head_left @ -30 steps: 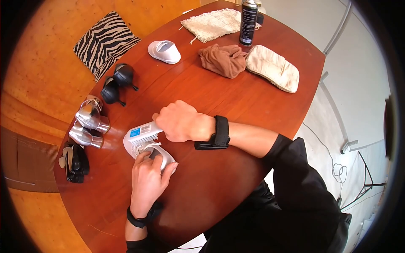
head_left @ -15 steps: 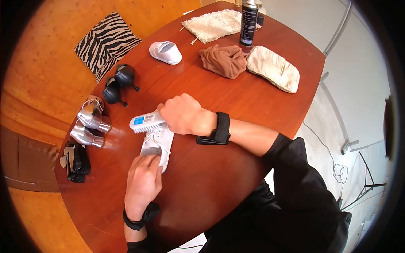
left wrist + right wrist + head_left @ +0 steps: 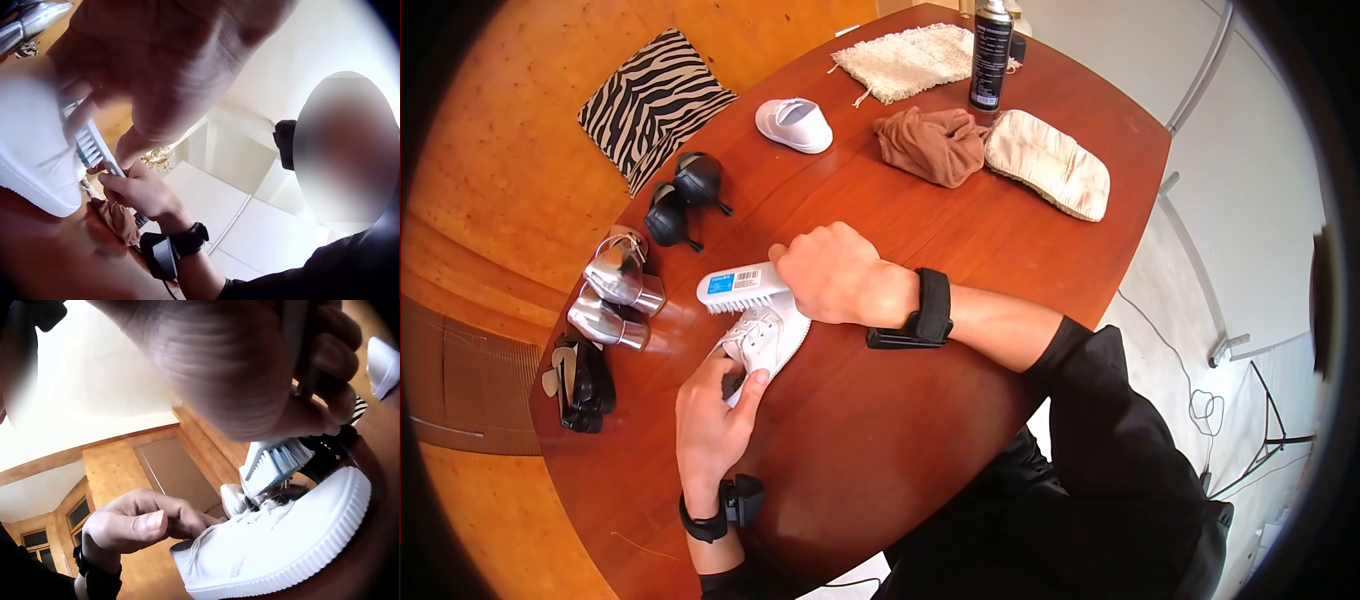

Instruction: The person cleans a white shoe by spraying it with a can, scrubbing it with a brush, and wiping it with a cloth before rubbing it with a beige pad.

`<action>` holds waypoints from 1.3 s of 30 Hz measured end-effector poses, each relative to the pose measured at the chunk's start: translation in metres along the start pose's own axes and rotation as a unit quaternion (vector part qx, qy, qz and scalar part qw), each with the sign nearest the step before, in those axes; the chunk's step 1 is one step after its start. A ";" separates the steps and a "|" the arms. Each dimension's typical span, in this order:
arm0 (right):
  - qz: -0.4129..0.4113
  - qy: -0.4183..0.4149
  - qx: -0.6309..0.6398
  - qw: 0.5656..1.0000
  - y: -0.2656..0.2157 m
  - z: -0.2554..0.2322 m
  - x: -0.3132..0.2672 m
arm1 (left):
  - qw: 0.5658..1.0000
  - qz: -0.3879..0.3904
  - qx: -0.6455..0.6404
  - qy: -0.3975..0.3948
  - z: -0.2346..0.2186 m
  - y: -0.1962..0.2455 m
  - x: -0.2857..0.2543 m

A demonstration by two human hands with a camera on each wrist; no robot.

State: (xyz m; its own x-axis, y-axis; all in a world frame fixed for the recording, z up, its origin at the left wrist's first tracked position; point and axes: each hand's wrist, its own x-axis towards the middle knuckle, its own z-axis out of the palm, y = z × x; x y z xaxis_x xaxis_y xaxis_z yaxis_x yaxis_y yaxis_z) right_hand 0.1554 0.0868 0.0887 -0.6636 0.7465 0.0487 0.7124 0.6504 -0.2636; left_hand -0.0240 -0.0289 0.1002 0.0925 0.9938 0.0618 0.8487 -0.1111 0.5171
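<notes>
My right hand [image 3: 832, 275] grips the handle of a white scrub brush [image 3: 735, 288], its fingers curled round it. The brush head has a blue label on top, and its bristles point down beside the toe and laces of a white lace-up sneaker [image 3: 770, 335]. With thumb and fingers on either side of the opening, my left hand [image 3: 712, 415] holds that sneaker by its heel end. In the right wrist view the bristles [image 3: 278, 465] hang close over the laces of the sneaker [image 3: 275, 544], whose ribbed sole faces the table.
A second white sneaker [image 3: 795, 124] stands farther back. Along the left edge are black heels [image 3: 695, 178], silver heels [image 3: 615, 275] and black shoes [image 3: 583, 390]. At the back lie a brown cloth [image 3: 930, 145], a cream pad [image 3: 1048, 162], a fluffy cream pouch [image 3: 905, 60] and a black spray can [image 3: 991, 60].
The sneaker has turned, its toe swinging from the left to point away and right. My left hand has shifted left and down with its heel end. The brush stays near the same place.
</notes>
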 end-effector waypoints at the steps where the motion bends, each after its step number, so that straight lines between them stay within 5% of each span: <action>1: 0.005 0.008 0.002 1.000 0.000 -0.001 0.000 | 0.998 -0.042 -0.036 -0.011 -0.002 0.001 0.000; 8: 0.015 -0.022 -0.002 1.000 0.003 0.015 0.005 | 0.986 -0.085 -0.142 -0.019 -0.008 -0.015 -0.004; 17: 0.027 -0.026 -0.003 0.999 0.003 0.011 0.004 | 0.904 -0.151 -0.400 -0.004 -0.013 -0.007 -0.007; 20: 0.026 -0.035 -0.006 0.999 0.003 0.007 0.003 | 0.931 -0.138 -0.338 -0.014 -0.012 -0.013 -0.003; 22: 0.029 -0.056 -0.008 0.998 0.003 0.004 0.002 | 0.984 -0.127 -0.125 0.027 -0.008 -0.017 0.000; 29: 0.030 0.009 0.004 0.999 0.001 0.007 0.003 | 0.991 -0.116 0.027 0.055 -0.001 -0.024 0.006; 32: 0.018 -0.069 -0.001 0.997 -0.004 0.004 0.001 | 0.986 -0.157 -0.053 0.001 0.000 -0.020 0.009; 34: -0.014 -0.099 0.012 0.995 -0.005 0.004 -0.001 | 0.953 -0.140 -0.268 0.014 0.005 -0.033 0.010; 35: -0.015 -0.100 0.012 0.995 -0.005 0.005 -0.001 | 0.953 -0.140 -0.268 0.015 0.004 -0.036 0.010; 37: -0.013 -0.089 0.000 0.996 -0.003 0.008 0.002 | 0.838 -0.176 -0.516 0.035 0.002 -0.039 0.012; 39: -0.001 -0.055 0.002 0.998 0.003 0.012 0.006 | 0.810 -0.164 -0.563 0.021 0.004 -0.051 0.014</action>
State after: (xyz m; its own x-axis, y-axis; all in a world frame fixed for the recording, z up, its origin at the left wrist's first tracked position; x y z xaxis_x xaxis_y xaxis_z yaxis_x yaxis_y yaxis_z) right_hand 0.1509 0.0915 0.0763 -0.6860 0.7253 -0.0579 0.7107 0.6508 -0.2673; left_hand -0.0640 -0.0098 0.0711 -0.0802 0.9724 -0.2193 -0.1917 0.2009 0.9607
